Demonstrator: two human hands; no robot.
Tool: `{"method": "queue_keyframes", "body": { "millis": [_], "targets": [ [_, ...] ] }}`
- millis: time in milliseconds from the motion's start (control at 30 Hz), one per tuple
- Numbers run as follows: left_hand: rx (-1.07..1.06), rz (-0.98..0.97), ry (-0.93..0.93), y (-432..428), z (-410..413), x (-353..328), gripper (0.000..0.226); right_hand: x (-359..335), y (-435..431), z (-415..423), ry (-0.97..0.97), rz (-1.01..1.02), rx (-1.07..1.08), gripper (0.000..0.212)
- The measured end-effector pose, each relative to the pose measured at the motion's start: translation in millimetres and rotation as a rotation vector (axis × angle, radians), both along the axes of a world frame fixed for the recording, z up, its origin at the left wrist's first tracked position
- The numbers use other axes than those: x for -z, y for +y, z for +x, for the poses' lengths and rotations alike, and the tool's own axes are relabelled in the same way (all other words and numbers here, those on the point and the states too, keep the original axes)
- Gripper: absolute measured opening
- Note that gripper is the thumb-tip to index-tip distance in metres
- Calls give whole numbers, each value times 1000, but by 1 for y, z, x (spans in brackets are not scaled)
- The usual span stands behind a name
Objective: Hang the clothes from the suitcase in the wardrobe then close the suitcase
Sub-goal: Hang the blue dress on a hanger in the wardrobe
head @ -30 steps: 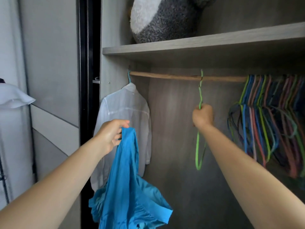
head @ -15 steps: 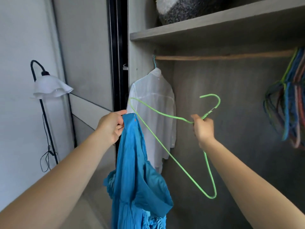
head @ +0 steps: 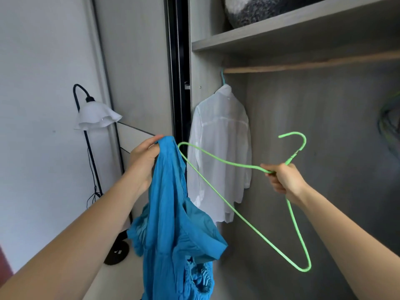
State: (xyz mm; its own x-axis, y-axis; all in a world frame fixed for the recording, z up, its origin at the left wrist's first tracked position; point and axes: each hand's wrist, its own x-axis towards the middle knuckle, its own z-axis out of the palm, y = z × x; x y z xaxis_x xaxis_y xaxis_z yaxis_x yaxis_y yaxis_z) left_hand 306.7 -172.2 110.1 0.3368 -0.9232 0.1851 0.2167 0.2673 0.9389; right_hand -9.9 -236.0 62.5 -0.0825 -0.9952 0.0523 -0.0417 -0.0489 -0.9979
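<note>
Standing far left against the wall: a black floor lamp point(head: 97, 114) with a white frilled shade, cord hanging down its pole. Next over, left hand point(head: 144, 156), arm stretched forward, fingers and thumb pinching the top edge of a blue garment point(head: 171, 213). Garment hangs bunched from that grip, in the air in front of the wardrobe's open left edge, lower part gathered and running out of the bottom of the view. Behind it, the dark door track point(head: 178, 83). Inside the wardrobe, a white shirt point(head: 218, 148) hangs on a teal hanger at the left end of the wooden rail point(head: 303, 64). Green hanger point(head: 299, 233) is off the rail, held tilted in mid-air; its left corner sits just beside the garment's top, touching or not I cannot tell. Right hand point(head: 283, 180) has its fingers curled round the hanger below the hook. Above the rail, a shelf point(head: 281, 33) carries a grey-and-white fuzzy item point(head: 255, 9), partly cropped. Far right edge: blurred coloured hangers point(head: 389, 131).
</note>
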Motion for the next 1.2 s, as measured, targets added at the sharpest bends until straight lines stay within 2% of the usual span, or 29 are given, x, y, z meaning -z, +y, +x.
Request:
{"method": "queue_keyframes", "body": {
  "millis": [167,367,467,567,733,800,967,1100,1200],
  "targets": [
    [-98,-43,-151,15,9,-6,26,8,5,9,83,3,-101,32],
    [-162,-66,-173,31,33,-5,18,0,5,14,-5,-35,-73,33],
    [-150,-68,-232,36,42,-3,20,1,10,25,52,-12,-148,34],
    [-78,-35,-442,42,43,-3,22,1,12,48,128,-4,-232,33],
    [-36,70,-1062,52,47,-3,18,-9,20,92,203,-28,-332,32],
    [-46,92,-1207,56,52,0,17,-15,26,104,228,-34,-339,31],
    [168,138,-1280,68,52,7,5,-27,40,128,295,-81,-379,32],
    [248,213,-1325,68,50,5,12,-30,45,142,262,-113,-342,32],
    [261,268,-1259,67,42,4,24,-29,50,150,236,-126,-331,33]
  ]
}}
